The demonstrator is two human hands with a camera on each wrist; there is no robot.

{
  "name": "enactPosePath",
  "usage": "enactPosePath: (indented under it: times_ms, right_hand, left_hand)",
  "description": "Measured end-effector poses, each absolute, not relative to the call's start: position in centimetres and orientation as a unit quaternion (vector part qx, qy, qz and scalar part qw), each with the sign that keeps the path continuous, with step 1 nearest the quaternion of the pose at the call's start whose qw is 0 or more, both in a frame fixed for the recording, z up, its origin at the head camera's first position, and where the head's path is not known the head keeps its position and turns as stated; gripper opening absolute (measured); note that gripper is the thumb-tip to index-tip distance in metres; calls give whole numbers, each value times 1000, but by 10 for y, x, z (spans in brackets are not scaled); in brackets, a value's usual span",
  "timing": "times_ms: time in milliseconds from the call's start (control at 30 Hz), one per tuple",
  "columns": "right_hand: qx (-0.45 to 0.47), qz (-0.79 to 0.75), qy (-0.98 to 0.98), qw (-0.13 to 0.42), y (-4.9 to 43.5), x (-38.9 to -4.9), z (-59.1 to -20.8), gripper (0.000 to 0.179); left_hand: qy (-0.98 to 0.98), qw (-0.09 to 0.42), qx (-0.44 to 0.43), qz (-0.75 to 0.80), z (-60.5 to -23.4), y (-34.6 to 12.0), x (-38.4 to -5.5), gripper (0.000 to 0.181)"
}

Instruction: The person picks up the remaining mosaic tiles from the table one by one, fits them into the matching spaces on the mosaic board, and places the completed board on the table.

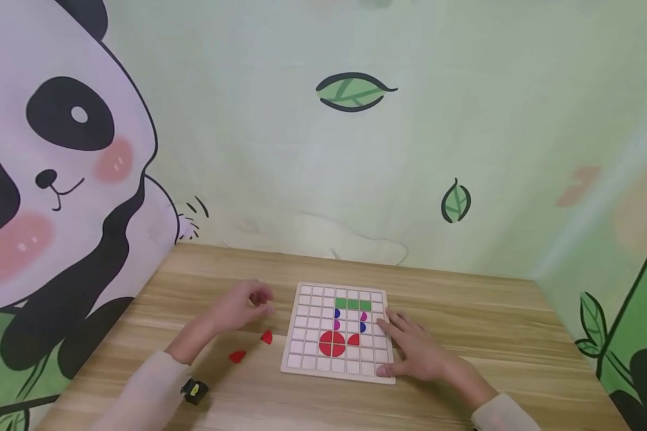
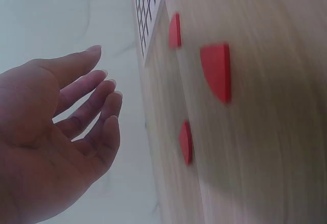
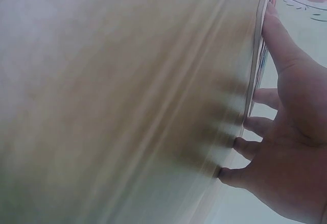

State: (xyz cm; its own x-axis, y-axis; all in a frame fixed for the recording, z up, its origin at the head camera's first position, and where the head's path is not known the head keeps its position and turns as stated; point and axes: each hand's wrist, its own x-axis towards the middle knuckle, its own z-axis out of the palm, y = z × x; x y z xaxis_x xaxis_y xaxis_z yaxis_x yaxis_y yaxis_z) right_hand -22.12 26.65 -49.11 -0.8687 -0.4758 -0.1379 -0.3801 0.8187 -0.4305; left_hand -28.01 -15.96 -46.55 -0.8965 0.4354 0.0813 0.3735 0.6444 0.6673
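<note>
A white gridded board [image 1: 304, 347] lies on the table, bearing a row of green squares [image 1: 353, 304], small blue and magenta rounded pieces, a red circle of quarter pieces [image 1: 332, 343] and one separate red quarter piece [image 1: 354, 340]. My left hand [image 1: 242, 306] hovers left of the board, fingers loosely bent, holding nothing. Near it are loose red quarter pieces [image 1: 238, 357]; the left wrist view shows three, including a larger-looking red piece [image 2: 217, 71]. My right hand [image 1: 417, 350] rests along the board's right edge, thumb on the near corner and fingers spread along the side.
The wooden table [image 1: 437, 413] meets a printed wall [image 1: 269, 179] at its back edge. A large panda picture [image 1: 81, 197] covers the left side. A small black device [image 1: 195, 391] sits at my left wrist.
</note>
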Motion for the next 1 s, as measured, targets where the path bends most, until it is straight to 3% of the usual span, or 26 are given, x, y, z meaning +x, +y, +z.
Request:
enactPosePath:
  times_ms: [433, 1000]
  right_hand:
    - [-225, -197, 946, 121, 264, -223, -489, 105]
    - [-224, -197, 946, 125, 265, -219, -487, 105]
  left_hand:
    - [923, 50, 210, 318, -472, -206, -280, 25]
    - [933, 52, 231, 270, -485, -210, -267, 17]
